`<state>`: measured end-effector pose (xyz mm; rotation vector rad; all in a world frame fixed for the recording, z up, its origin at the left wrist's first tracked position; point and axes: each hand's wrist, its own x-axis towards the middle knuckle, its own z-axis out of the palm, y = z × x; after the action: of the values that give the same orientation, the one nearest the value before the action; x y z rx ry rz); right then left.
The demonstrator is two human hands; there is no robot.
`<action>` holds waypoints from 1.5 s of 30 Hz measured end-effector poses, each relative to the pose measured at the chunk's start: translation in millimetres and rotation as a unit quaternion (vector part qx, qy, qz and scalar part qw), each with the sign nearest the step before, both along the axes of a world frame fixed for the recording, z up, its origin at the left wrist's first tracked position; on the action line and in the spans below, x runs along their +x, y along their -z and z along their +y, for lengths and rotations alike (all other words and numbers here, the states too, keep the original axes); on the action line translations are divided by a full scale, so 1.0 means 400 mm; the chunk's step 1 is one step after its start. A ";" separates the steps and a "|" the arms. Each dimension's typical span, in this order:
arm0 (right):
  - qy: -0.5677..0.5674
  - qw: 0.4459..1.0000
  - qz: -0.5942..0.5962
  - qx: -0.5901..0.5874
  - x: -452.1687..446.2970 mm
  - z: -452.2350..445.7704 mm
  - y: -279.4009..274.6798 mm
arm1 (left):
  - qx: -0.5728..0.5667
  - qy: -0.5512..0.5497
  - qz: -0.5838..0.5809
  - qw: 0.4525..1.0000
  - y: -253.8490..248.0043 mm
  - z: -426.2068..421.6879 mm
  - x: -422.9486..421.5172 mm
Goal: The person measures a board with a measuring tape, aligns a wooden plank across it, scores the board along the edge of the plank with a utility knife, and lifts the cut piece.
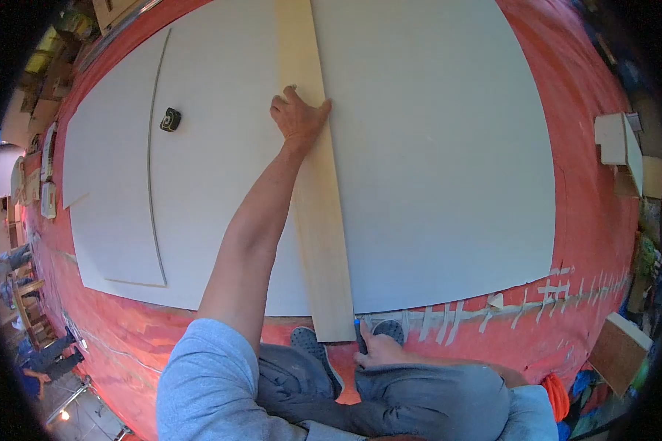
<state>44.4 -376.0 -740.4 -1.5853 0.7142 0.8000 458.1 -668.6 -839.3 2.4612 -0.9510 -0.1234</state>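
Note:
A long, pale wooden board (321, 242) lies lengthwise across a large white sheet (434, 162), its near end sticking out past the sheet's front edge. My left hand (299, 117) presses down on the board, thumb along the right edge and fingers bent over the top. Close to the near end, my right hand (381, 348) is closed around a slim dark tool with a blue end (360, 334). That tool stands against the board's right edge, by the sheet's border; its tip is too small to make out.
A black tape measure (170, 120) rests on the sheet at left, beside a thin-edged smaller panel (118, 169). Red floor covering (581, 147) with tape strips surrounds the sheet. Boxes (619, 151) stand at right. Other people (44, 360) are at far left. My shoes (312, 342) are below the board.

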 end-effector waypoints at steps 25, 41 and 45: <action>0.012 1.000 -0.003 -0.009 -0.030 0.001 0.039 | -0.008 0.031 0.013 0.999 0.017 -0.031 -0.020; 0.011 1.000 0.012 0.009 -0.014 -0.015 0.019 | -0.001 0.038 0.000 0.999 0.034 -0.032 -0.013; 0.005 0.999 0.031 0.027 -0.006 -0.026 0.013 | 0.002 0.037 0.015 0.999 0.033 -0.034 -0.010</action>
<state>41.8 -386.3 -745.5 -1.5132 0.7385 0.8565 454.0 -682.2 -852.7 2.4209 -1.0305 -0.1860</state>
